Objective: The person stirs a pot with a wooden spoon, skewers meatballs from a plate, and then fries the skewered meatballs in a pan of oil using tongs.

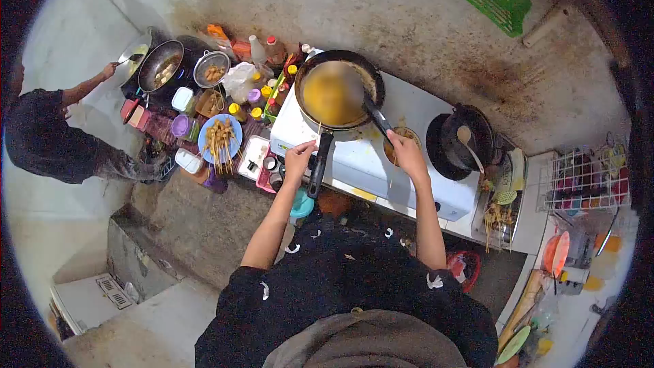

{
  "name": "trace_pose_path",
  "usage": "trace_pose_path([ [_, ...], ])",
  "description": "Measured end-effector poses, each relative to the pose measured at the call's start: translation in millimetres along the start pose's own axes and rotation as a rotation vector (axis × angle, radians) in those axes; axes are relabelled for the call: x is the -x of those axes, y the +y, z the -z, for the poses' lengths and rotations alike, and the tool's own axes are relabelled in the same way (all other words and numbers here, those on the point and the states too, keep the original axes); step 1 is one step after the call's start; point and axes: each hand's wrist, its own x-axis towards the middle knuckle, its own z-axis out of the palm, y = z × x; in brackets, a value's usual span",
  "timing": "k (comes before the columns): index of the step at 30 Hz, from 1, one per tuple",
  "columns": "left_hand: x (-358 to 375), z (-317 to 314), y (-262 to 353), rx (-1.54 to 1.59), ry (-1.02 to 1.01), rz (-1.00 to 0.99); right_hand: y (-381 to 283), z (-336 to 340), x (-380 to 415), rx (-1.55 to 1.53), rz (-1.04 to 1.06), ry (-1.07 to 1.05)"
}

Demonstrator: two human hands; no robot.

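Note:
A frying pan [374, 70] with yellow food [330, 95] in it sits on the white stove top, its black handle [319, 170] pointing toward me. My left hand [298, 161] is closed beside that handle, pinching a thin wooden skewer [319, 127] whose far end reaches into the pan. My right hand [409, 155] grips the black handle of a spatula [377, 114], and the spatula's blade is over the food, blurred. Partly behind my right hand stands a bowl [403, 138] of brownish contents.
On the right of the stove sits a dark pot [470, 123] with a ladle [469, 142]. To the left are a blue plate of skewers [220, 142], sauce bottles [275, 50] and containers. Another person [51, 136] stirs a pan at far left. A wire rack [586, 180] stands right.

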Motion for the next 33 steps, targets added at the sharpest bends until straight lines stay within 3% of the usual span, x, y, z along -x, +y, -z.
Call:
trace_pose_path([
  [4,1,0,-6,-0.024,-0.002,-0.01,-11,8,7,-0.001,-0.057,-0.174],
  [11,-3,-1,-20,0.045,0.023,-0.027,3,-7,3,0.097,-0.026,-0.079],
  [14,1,-3,-11,0.021,0.044,0.012,-7,1,11,-0.119,-0.069,-0.182],
  [17,-1,-4,-14,0.013,0.06,0.005,2,-5,9,0.037,-0.05,-0.053],
  [20,-5,-4,-17,-0.019,0.058,-0.004,6,-6,8,-0.015,-0.019,-0.138],
  [23,-1,-4,-11,-0.036,0.058,-0.012,5,-5,7,-0.08,-0.144,-0.219],
  [25,3,-5,-6,-0.03,0.067,0.006,6,-11,9,0.036,-0.058,-0.055],
  [28,1,-5,-8,-0.016,0.071,0.023,1,-8,12,-0.065,-0.088,-0.184],
  [31,-1,-4,-13,-0.006,0.061,0.007,4,-10,7,-0.043,-0.052,-0.06],
  [33,-1,-5,-12,0.002,0.055,-0.015,3,-9,9,-0.014,-0.052,-0.1],
])
